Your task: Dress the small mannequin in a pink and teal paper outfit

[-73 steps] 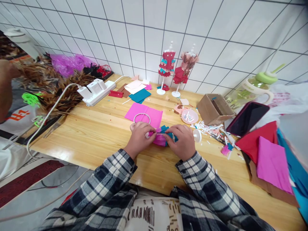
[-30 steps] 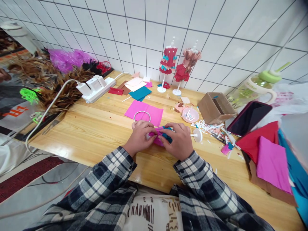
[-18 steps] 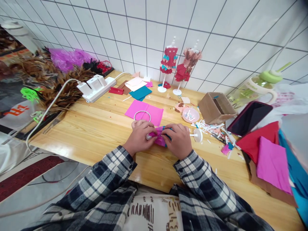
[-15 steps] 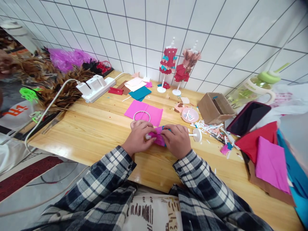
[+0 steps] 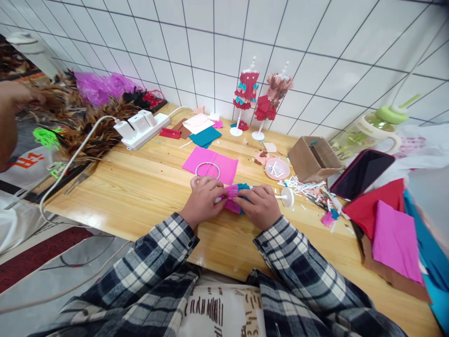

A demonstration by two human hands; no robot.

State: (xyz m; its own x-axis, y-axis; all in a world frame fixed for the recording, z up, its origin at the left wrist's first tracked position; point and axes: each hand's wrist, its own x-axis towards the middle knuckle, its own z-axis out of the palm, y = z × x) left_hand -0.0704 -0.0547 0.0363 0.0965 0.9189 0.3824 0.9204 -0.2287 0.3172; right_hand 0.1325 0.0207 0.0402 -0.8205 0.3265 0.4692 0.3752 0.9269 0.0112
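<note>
With left hand (image 5: 204,200) and right hand (image 5: 260,205) curled nearly closed, pinching ruffled paper (image 5: 233,190) mid-frame, probably handling light, soft, easily torn, best gripped at its gathers.

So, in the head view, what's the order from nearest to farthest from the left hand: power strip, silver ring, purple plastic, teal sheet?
From the left hand:
1. Silver ring: just beyond it.
2. Teal sheet: farther back.
3. Power strip: back left.
4. Purple plastic: farther left, toward the wall.

Wooden tabletop (image 5: 147,196) (glossy in front) beneath power strip (image 5: 146,134), magenta sheet (image 5: 226,168), pink dish (image 5: 269,170), cardboard box (image 5: 302,161).
</note>
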